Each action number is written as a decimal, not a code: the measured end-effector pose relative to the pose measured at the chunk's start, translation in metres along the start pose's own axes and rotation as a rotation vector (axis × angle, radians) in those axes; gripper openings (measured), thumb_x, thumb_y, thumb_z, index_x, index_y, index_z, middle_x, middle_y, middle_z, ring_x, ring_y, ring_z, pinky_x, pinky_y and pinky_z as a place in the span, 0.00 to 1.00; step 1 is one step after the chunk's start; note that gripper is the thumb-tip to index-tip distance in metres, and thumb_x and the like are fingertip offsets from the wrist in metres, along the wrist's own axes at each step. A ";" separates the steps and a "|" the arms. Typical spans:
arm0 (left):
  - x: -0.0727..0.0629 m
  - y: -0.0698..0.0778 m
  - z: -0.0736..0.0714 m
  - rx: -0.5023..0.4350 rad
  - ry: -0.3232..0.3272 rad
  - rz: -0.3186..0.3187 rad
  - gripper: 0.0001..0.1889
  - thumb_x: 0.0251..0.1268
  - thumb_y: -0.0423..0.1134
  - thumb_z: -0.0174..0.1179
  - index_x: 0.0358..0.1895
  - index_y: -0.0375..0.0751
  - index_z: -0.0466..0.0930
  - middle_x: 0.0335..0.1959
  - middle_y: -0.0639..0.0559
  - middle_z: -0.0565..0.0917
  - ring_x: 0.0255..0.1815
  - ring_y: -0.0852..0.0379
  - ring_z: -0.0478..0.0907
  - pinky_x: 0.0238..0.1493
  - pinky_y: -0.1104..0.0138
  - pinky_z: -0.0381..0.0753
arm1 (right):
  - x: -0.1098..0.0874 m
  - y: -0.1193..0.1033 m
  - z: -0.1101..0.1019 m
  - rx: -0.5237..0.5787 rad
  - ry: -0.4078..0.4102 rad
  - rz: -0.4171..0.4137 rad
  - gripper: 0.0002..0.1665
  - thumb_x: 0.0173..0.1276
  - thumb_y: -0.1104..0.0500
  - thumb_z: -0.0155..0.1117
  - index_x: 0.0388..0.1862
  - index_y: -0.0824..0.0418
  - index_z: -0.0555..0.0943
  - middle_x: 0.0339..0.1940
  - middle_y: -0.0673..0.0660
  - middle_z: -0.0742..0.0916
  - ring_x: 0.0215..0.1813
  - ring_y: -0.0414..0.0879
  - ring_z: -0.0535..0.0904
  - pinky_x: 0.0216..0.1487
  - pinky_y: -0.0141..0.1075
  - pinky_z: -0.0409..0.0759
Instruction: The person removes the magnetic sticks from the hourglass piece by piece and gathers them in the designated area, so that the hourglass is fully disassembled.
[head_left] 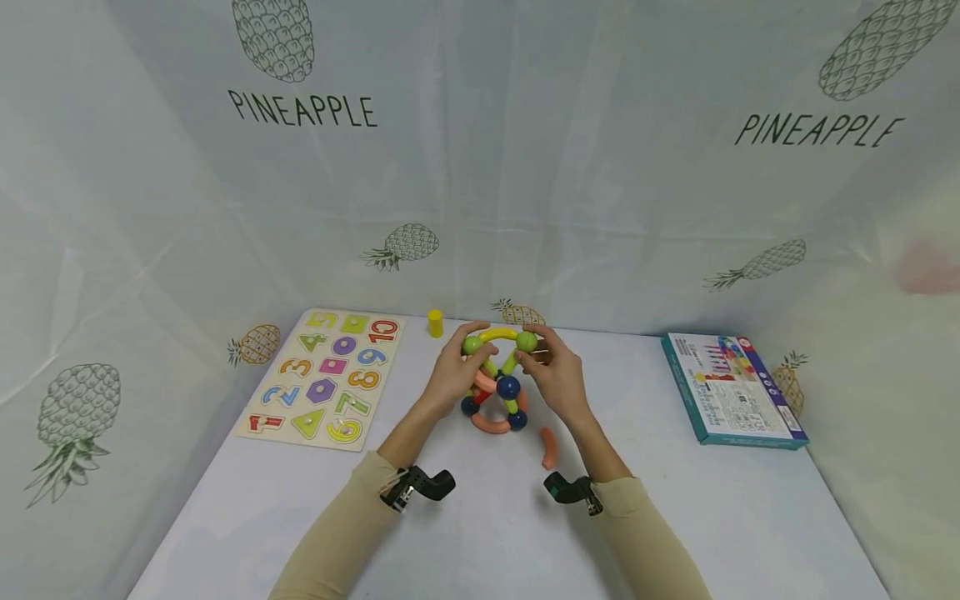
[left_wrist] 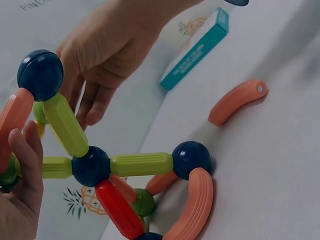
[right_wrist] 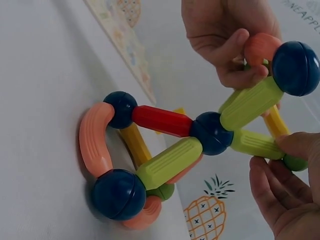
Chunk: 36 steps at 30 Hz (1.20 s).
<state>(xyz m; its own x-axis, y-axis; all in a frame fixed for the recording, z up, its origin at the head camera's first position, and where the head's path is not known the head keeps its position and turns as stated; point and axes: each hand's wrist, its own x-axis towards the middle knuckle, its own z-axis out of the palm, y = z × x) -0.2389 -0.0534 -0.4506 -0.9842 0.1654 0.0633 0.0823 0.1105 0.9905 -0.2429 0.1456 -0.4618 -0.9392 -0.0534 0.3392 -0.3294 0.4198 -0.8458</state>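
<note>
A construction toy of grooved rods and balls stands upright on the table, with navy balls (head_left: 508, 387) in its lower part. Straight lime rods (right_wrist: 170, 162), a red rod (right_wrist: 162, 120) and curved orange rods (left_wrist: 192, 207) join these balls. At the top, a curved yellow rod (head_left: 498, 333) spans two green balls. My left hand (head_left: 452, 372) grips the left green ball (head_left: 472, 344), its fingers also near an orange rod. My right hand (head_left: 558, 375) pinches the right green ball (head_left: 527, 341), with thumb and fingertips at the lime rod below it.
A loose curved orange rod (head_left: 550, 447) lies in front of the toy. On the left is a wooden number puzzle board (head_left: 330, 407); a small yellow cylinder (head_left: 435, 323) stands at the back. A flat teal-edged box (head_left: 735, 387) lies on the right. A pineapple-print sheet hangs behind.
</note>
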 end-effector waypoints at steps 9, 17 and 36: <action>0.001 -0.004 -0.001 -0.045 -0.029 -0.010 0.25 0.75 0.48 0.59 0.72 0.51 0.68 0.32 0.41 0.81 0.20 0.58 0.75 0.19 0.70 0.73 | -0.002 0.000 0.002 -0.009 0.017 0.003 0.27 0.68 0.56 0.71 0.65 0.47 0.76 0.43 0.58 0.87 0.37 0.48 0.87 0.36 0.38 0.86; 0.001 -0.005 -0.001 -0.040 -0.030 -0.018 0.25 0.75 0.47 0.59 0.71 0.53 0.69 0.35 0.38 0.82 0.20 0.58 0.74 0.20 0.70 0.73 | -0.002 -0.001 0.005 -0.017 0.025 0.022 0.27 0.68 0.57 0.70 0.65 0.49 0.74 0.44 0.61 0.87 0.36 0.48 0.87 0.34 0.38 0.84; 0.000 -0.005 -0.003 -0.068 -0.040 -0.016 0.21 0.76 0.47 0.58 0.69 0.59 0.71 0.44 0.45 0.84 0.25 0.57 0.78 0.23 0.66 0.75 | -0.001 -0.002 0.006 0.038 0.035 0.035 0.29 0.71 0.54 0.68 0.68 0.56 0.72 0.43 0.59 0.87 0.39 0.54 0.88 0.36 0.37 0.85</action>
<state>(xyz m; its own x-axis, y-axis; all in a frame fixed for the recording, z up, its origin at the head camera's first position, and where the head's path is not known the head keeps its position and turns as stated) -0.2403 -0.0573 -0.4547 -0.9781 0.2033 0.0437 0.0542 0.0465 0.9974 -0.2420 0.1388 -0.4627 -0.9465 -0.0078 0.3227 -0.3006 0.3856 -0.8723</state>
